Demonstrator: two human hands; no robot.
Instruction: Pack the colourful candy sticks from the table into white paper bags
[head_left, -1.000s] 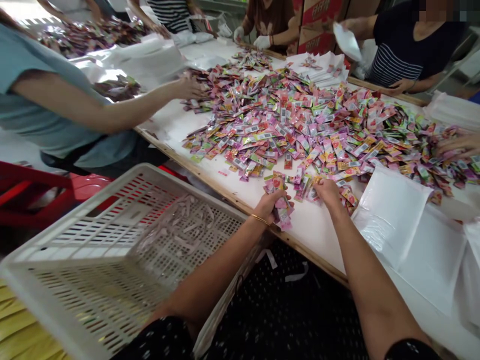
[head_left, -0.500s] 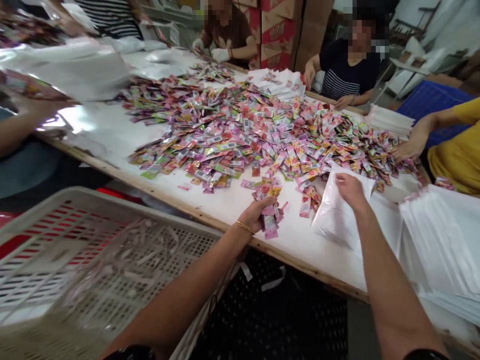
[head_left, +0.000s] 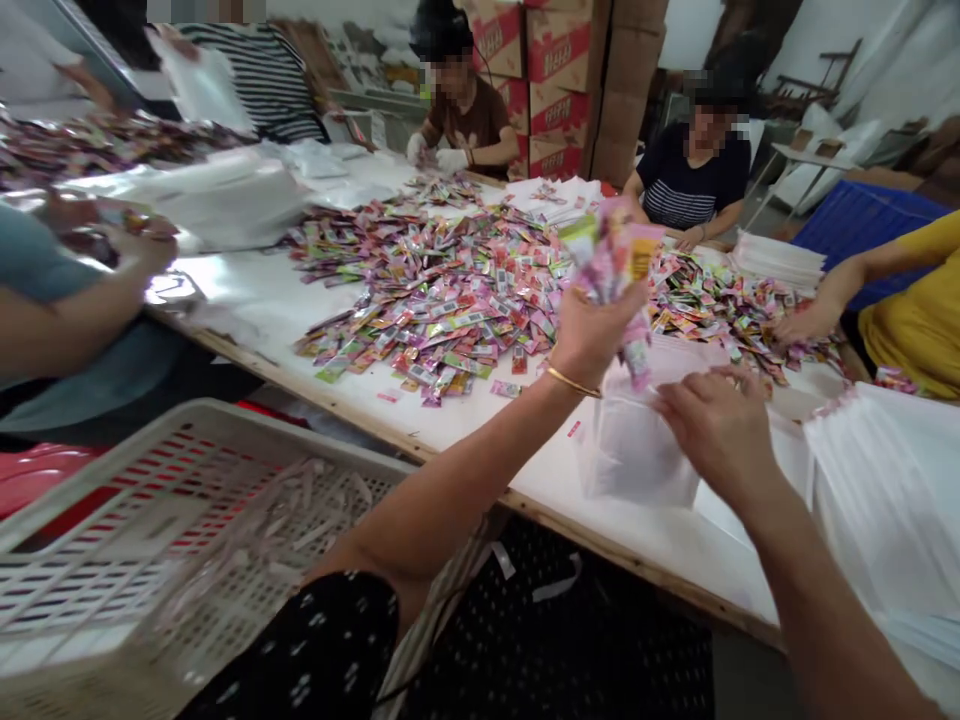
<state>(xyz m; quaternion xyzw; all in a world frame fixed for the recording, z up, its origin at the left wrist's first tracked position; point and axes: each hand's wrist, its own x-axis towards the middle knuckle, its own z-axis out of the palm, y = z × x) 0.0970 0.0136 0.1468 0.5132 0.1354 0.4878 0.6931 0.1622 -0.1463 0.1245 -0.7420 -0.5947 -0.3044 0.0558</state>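
My left hand (head_left: 592, 335) clamps a bunch of pink and yellow foil sachets (head_left: 616, 262) above the translucent white plastic bag (head_left: 637, 455); my right hand (head_left: 712, 430) pinches the bag's top edge.

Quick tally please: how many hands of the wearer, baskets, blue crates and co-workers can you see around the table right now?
Wearer's hands: 2, left and right
Basket: 1
Blue crate: 1
Co-workers: 5
Total: 9
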